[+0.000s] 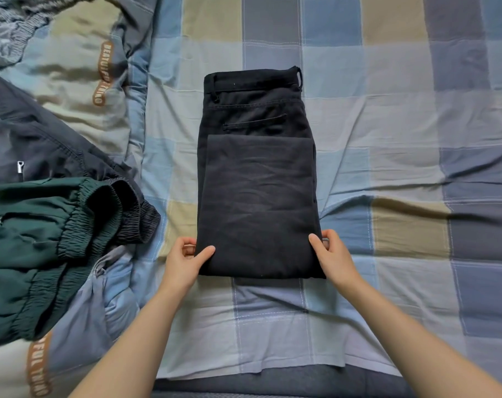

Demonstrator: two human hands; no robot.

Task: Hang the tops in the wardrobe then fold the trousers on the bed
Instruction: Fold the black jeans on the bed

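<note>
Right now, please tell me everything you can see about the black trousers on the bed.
The black trousers lie flat on the checked bed sheet, folded, the leg part laid over the seat. The waistband with belt loops and a slit back pocket show at the far end. The cloth looks like matte cotton, lightly creased. The left hand and right hand pinch the near corners.

Green trousers (pixel 29 242) cut by left edge; fingers (pixel 186 242) tucked under fold.

A bed fills the whole view, spread with a wrinkled cotton sheet of blue, grey and tan checks (pixel 402 133). At the near edge, a dark grey fabric strip (pixel 272 383). Soft, even light.
</note>
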